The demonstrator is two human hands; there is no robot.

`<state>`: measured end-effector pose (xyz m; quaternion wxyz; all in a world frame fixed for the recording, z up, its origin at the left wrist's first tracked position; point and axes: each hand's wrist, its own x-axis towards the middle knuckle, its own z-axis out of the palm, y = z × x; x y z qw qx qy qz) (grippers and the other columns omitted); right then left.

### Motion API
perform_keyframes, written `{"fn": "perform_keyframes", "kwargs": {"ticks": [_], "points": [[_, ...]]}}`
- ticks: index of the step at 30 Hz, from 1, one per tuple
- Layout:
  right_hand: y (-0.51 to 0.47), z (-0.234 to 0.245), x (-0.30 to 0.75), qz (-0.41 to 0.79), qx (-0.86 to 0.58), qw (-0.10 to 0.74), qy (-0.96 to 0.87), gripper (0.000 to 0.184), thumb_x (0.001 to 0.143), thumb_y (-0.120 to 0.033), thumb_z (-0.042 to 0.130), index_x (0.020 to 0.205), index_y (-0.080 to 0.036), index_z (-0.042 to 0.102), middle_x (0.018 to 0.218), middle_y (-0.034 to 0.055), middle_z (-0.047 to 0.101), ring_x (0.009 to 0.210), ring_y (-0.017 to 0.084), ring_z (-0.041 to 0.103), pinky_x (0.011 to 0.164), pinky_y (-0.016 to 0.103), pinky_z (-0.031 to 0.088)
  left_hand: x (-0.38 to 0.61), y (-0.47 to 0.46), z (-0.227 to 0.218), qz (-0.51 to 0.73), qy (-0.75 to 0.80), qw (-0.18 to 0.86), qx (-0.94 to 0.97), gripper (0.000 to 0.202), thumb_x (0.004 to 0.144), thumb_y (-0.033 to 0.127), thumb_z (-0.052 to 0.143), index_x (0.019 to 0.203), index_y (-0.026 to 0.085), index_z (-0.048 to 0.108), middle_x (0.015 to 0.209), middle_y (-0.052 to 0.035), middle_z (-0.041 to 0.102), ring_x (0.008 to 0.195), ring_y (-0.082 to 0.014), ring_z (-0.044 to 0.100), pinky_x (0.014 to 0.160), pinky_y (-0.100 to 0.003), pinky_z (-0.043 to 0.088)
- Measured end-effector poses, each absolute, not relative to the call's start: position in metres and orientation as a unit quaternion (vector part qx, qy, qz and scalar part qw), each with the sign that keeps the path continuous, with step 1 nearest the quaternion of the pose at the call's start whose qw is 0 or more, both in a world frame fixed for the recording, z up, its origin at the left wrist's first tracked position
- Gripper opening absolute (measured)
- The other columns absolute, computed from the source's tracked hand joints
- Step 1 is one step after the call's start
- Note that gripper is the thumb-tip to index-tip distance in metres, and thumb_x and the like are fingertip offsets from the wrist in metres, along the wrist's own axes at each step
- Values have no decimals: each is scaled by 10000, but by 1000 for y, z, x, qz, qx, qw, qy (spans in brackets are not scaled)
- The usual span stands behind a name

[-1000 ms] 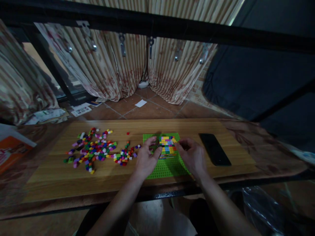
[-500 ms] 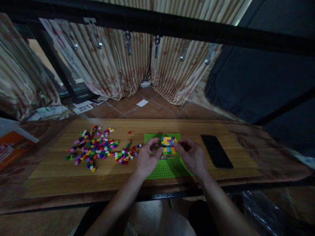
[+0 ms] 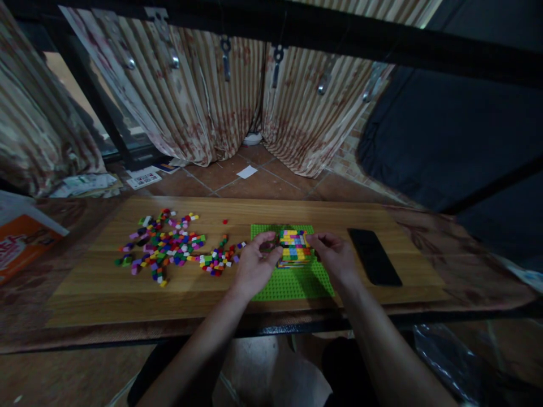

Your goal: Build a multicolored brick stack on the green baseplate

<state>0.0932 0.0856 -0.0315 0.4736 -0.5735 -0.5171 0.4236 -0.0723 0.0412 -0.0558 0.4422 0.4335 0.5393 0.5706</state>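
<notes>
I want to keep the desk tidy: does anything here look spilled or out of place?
Loose bricks lie scattered over the board, left of the left hand; one red brick sits apart. Papers lie strewn on the floor.

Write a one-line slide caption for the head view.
Left hand and right hand flank a multicoloured brick block on a green baseplate; loose bricks lie left, a dark phone right.

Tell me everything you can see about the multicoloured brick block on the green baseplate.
The brick block is a small, roughly square slab of tiny plastic-looking bricks in yellow, pink, blue, green and red, and it seems to be more than one layer thick. It sits flat on the far half of the green baseplate. The left hand meets its left edge and the right hand its right edge; whether they grip it is unclear.
</notes>
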Motion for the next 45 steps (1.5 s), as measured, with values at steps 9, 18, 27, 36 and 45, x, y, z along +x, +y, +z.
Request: {"fn": "perform_keyframes", "kwargs": {"ticks": [9, 18, 27, 36, 45], "points": [[85, -30, 94, 473, -557, 486, -480, 407, 520, -527, 787, 602, -163, 624, 500, -39, 524, 440, 70, 399, 422, 216, 322, -69, 40, -54, 574, 528, 455, 430, 287, 713, 201, 693, 1000, 191, 684, 978, -62, 710, 836, -182, 662, 736, -304, 540], [86, -32, 95, 522, -562, 475, -432, 387, 458, -465, 839, 600, -167, 638, 552, -9, 618, 482, 112, 529, 448, 235, 421, -67, 37, -57, 561, 538, 464, 425, 339, 704, 239, 719, 1038, 194, 680, 920, -56, 712, 751, -177, 666, 700, -312, 545], [87, -30, 93, 568, -554, 470, -387, 346, 420, -357, 864, 589, -172, 626, 529, -26, 608, 457, 99, 518, 426, 217, 414, -67, 38, -53, 567, 526, 489, 404, 322, 687, 207, 722, 1005, 186, 676, 849, -35, 716, 728, -163, 660, 675, -280, 528], [92, -33, 87, 644, -519, 462, -320, 316, 422, -284, 856, 574, -184, 598, 516, -32, 624, 436, 88, 517, 450, 213, 406, -67, 37, -54, 573, 525, 497, 384, 318, 676, 246, 740, 969, 149, 663, 875, -36, 728, 761, -151, 663, 706, -262, 531], [90, -36, 95, 647, -480, 478, -350, 335, 444, -361, 874, 590, -178, 634, 570, -15, 649, 481, 89, 540, 488, 221, 418, -68, 37, -52, 557, 535, 501, 390, 348, 686, 259, 737, 1004, 141, 658, 872, -43, 732, 738, -153, 666, 683, -263, 530]]}}
